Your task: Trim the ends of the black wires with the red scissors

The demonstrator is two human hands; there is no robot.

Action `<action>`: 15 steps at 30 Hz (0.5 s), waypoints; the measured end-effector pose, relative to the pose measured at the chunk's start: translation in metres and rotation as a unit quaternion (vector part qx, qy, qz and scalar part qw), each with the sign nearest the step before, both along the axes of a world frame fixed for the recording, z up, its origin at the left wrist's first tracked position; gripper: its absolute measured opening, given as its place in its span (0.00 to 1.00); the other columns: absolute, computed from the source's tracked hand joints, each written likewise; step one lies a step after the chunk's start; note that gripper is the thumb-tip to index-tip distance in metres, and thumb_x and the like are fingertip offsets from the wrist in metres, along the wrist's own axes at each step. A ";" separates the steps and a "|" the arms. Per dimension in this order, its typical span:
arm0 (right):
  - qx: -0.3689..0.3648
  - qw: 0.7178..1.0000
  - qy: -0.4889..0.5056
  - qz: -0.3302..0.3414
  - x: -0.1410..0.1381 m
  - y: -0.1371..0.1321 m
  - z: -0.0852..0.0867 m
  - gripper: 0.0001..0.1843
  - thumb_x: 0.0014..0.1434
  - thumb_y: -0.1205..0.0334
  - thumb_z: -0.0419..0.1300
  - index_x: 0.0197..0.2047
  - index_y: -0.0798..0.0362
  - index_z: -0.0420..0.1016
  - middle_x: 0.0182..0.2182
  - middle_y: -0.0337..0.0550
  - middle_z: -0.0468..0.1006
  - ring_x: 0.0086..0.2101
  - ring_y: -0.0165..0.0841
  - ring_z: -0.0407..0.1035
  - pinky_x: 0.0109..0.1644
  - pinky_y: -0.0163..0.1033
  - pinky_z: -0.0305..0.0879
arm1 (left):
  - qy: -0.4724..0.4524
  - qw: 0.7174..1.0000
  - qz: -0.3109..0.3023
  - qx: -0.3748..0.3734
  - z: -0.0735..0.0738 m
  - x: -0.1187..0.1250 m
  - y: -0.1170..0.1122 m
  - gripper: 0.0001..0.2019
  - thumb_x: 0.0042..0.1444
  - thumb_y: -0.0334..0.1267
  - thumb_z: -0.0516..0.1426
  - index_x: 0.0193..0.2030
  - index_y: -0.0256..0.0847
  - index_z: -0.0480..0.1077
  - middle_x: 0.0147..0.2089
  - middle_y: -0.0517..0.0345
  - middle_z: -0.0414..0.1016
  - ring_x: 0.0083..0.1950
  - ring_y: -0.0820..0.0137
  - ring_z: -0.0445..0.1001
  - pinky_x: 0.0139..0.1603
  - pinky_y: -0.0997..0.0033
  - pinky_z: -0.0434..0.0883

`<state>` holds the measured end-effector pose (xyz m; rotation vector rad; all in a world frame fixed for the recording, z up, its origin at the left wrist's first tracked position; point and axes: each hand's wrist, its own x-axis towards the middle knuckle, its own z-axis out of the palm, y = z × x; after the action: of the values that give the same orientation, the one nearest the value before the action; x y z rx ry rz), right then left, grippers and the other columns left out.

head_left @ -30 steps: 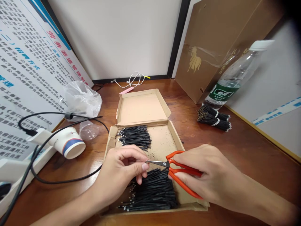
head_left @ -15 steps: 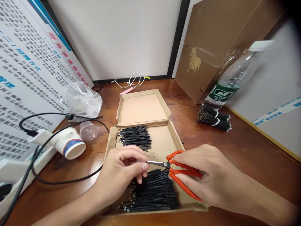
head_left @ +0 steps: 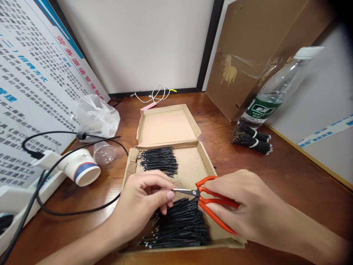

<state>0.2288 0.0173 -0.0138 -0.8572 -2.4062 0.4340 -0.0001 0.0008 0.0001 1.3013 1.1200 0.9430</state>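
My left hand (head_left: 149, 193) is closed in a pinch over the box, on what looks like a thin black wire, almost wholly hidden by the fingers. Orange-handled scissors (head_left: 195, 192) are gripped in my right hand (head_left: 245, 206), their narrow blades pointing left. The blade tips meet my left fingertips and look closed together. Below the hands, a large pile of short black wires (head_left: 184, 224) with pale ends lies in the open cardboard box (head_left: 205, 158). A smaller, neater row of black wires (head_left: 158, 160) lies at its back left.
Two tied wire bundles (head_left: 252, 140) lie before a water bottle (head_left: 264, 99) at right, near a brown carton (head_left: 231, 55). To the left are a tipped paper cup (head_left: 82, 169), a clear plastic cup (head_left: 105, 152), a plastic bag (head_left: 99, 116) and a looping black cable (head_left: 79, 213). Dark specks dot the box floor.
Both hands and the scissors stay almost in place, the blades still at my left fingertips. The whole view has shifted very slightly.
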 end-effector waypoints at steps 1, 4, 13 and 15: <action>-0.003 1.000 -0.002 -0.001 0.000 0.000 0.000 0.17 0.58 0.70 0.54 0.21 0.51 0.54 0.18 0.29 0.51 0.20 0.27 0.41 0.23 0.36 0.41 | 0.003 1.000 -0.001 0.003 0.000 0.000 0.000 0.06 0.52 0.26 0.62 0.26 0.33 0.80 0.29 0.56 0.74 0.22 0.77 0.71 0.21 0.80 0.71; -0.010 1.000 -0.008 -0.005 0.001 0.000 -0.002 0.17 0.58 0.70 0.54 0.21 0.51 0.53 0.18 0.29 0.50 0.21 0.27 0.40 0.23 0.36 0.41 | 0.011 1.000 -0.005 0.011 -0.001 0.000 -0.001 0.06 0.51 0.26 0.62 0.26 0.33 0.80 0.29 0.56 0.74 0.22 0.77 0.71 0.21 0.80 0.71; -0.001 1.000 -0.018 -0.001 0.001 -0.001 0.000 0.14 0.58 0.69 0.55 0.23 0.51 0.57 0.18 0.29 0.56 0.20 0.26 0.44 0.24 0.35 0.44 | 0.001 1.000 -0.003 -0.001 0.002 0.002 -0.002 0.06 0.51 0.26 0.62 0.26 0.33 0.80 0.29 0.56 0.74 0.23 0.76 0.71 0.21 0.80 0.72; -0.003 1.000 -0.023 0.004 0.001 -0.002 0.001 0.14 0.58 0.69 0.55 0.23 0.51 0.58 0.18 0.29 0.56 0.20 0.26 0.45 0.24 0.36 0.44 | 0.002 1.000 -0.003 -0.001 0.002 0.002 -0.002 0.06 0.51 0.26 0.62 0.26 0.33 0.80 0.29 0.55 0.73 0.23 0.77 0.70 0.21 0.80 0.71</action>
<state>0.2296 0.0156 -0.0124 -0.8706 -2.4530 0.4299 0.0024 -0.0012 0.0023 1.3051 1.1189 0.9340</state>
